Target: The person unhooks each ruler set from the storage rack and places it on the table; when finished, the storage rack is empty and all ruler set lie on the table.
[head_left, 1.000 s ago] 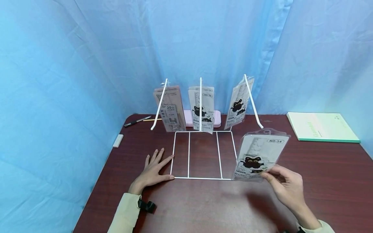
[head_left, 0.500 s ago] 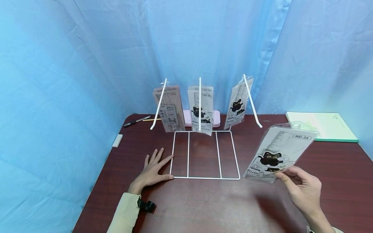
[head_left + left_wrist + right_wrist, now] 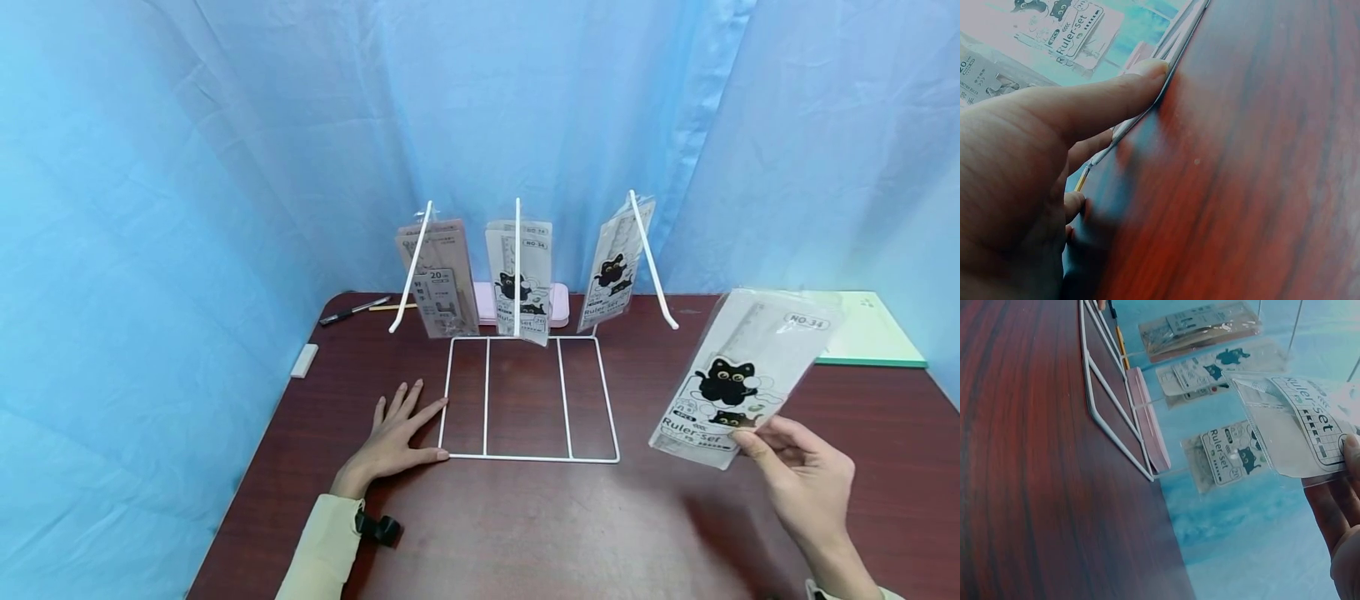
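Observation:
In the head view my right hand (image 3: pixel 806 483) pinches a packaged ruler set (image 3: pixel 712 421) by its lower right corner, thumb in front. The pack is white with black cats, tilted and held above the table, right of the white wire display rack (image 3: pixel 532 458). My left hand (image 3: pixel 390 446) lies with fingers spread on the table; its thumb and forefinger touch the rack's left base wire. The left wrist view shows the thumb (image 3: pixel 1129 94) along that wire. From the rack's hooks hang a pinkish ruler pack (image 3: pixel 442 283), cat ruler packs (image 3: pixel 536 283) in the middle, and another cat pack (image 3: pixel 615 267) at right.
Behind the rack lies a lilac case (image 3: pixel 558 304). A black pen (image 3: pixel 352 312), a yellow pencil (image 3: pixel 384 307) and a white eraser (image 3: pixel 304 361) lie at the back left. A pale green notebook (image 3: pixel 873 329) sits at the back right. Blue curtains (image 3: pixel 300 150) enclose the table.
My right hand has moved right and away from the rack with the ruler set, which now overlaps the notebook in the head view. The left hand has stayed in place.

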Action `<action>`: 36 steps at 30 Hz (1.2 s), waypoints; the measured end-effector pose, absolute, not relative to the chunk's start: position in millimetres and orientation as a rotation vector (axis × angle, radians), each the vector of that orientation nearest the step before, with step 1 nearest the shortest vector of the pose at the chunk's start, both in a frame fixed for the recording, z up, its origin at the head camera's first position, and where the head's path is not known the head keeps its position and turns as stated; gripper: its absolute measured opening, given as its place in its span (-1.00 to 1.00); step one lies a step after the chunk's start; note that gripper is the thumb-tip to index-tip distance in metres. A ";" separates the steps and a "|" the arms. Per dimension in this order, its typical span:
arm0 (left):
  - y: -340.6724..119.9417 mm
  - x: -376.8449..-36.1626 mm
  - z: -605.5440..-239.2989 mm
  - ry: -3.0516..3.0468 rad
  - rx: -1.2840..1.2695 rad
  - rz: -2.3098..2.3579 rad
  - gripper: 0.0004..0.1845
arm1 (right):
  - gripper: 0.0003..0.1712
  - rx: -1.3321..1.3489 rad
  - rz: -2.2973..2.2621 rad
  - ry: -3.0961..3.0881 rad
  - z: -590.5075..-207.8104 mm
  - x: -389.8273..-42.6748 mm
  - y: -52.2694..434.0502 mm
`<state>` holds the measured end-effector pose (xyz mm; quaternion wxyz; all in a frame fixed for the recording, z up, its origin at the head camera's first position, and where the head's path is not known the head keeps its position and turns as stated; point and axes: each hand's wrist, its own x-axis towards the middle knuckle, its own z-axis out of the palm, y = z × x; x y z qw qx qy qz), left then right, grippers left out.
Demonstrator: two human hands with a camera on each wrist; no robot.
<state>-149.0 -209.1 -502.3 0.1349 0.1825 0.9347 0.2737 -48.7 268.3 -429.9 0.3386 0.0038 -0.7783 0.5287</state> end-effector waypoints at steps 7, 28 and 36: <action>-209.4 -150.1 -501.4 2.696 0.535 0.790 -0.10 | -0.69 -0.114 1.447 -2.069 -431.7 -55.8 273.3; -209.1 -150.0 -503.1 2.715 0.538 0.789 -0.09 | -0.47 -0.212 1.917 -2.041 -467.2 -76.6 297.8; -208.9 -150.1 -503.9 2.717 0.553 0.800 -0.09 | -0.43 -0.237 1.570 -2.422 -479.3 -84.4 304.6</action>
